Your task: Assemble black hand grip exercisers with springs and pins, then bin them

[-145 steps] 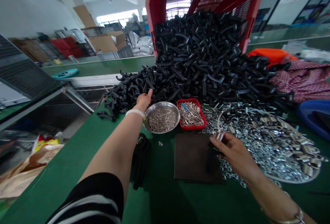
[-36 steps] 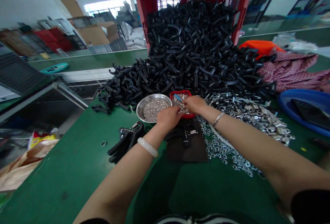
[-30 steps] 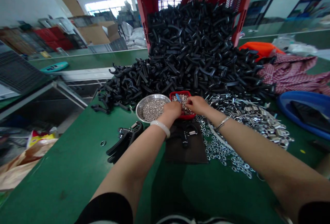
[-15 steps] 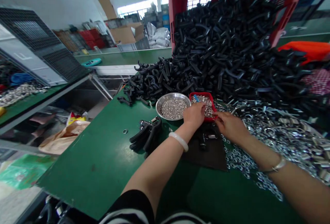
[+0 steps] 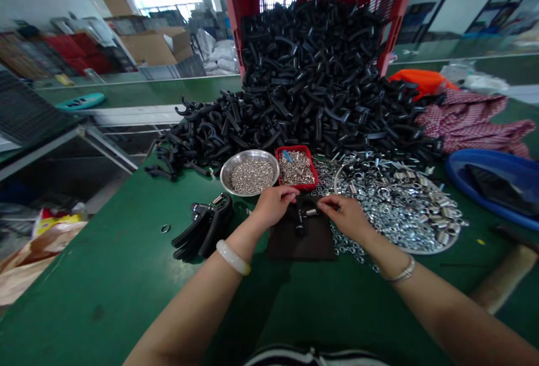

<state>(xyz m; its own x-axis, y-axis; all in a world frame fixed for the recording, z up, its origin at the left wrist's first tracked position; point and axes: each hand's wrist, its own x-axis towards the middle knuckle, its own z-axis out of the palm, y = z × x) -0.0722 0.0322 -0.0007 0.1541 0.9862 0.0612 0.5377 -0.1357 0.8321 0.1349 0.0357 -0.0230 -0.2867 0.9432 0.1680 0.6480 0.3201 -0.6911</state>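
Observation:
On a dark mat (image 5: 301, 248) lies a black part with a spring (image 5: 311, 212). My left hand (image 5: 273, 204) is at the part's left side, fingers pinched together; anything between them is too small to make out. At the part's right side, my right hand (image 5: 343, 214) has thumb and fingertips closed near the spring, their contents unclear too. Just beyond the hands stand a red basket (image 5: 315, 170) of small metal pins and a steel bowl (image 5: 224, 178) of tiny metal pieces. Assembled black grips (image 5: 204, 228) rest left of my left hand.
Black handles (image 5: 320, 79) pile out of a red crate (image 5: 233, 18). Right of the mat, a tray (image 5: 438, 250) holds rings and springs. Farther right are a blue basin (image 5: 471, 200) and a hammer (image 5: 505, 276). One ring (image 5: 165, 228) lies at left.
The view has turned right. My left hand has drawn back from the red basket to the black part on the mat, and my right hand has also come to it.

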